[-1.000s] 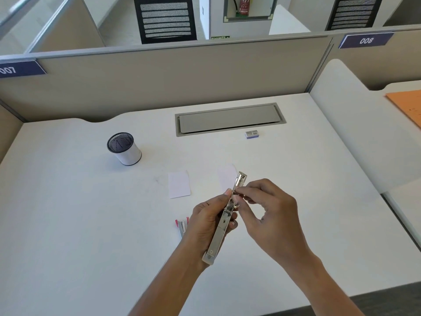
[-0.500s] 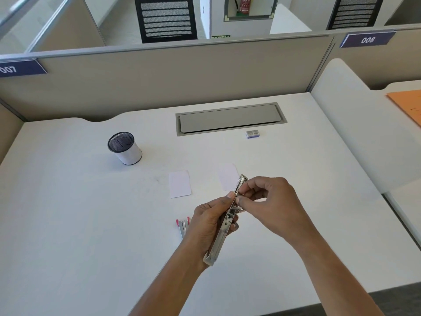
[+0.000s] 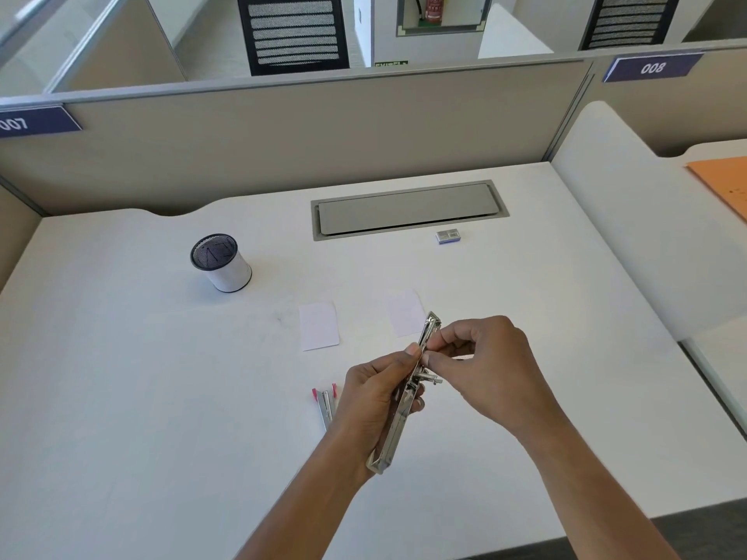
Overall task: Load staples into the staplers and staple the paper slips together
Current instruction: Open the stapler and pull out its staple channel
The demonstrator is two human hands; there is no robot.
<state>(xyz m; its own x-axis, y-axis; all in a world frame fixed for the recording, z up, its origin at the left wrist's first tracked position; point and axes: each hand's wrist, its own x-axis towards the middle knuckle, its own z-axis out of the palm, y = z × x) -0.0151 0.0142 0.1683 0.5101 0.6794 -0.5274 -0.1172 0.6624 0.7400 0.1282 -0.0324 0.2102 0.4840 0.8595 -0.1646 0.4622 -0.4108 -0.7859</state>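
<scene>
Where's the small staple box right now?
Head view: the staple box lies far back on the desk, right of centre, just in front of the right end of the grey cable hatch, beyond the right paper slip.

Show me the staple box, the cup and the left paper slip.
staple box (image 3: 448, 236): head view, top face.
cup (image 3: 229, 273): head view, white side wall.
left paper slip (image 3: 318, 326): head view, its middle.
</scene>
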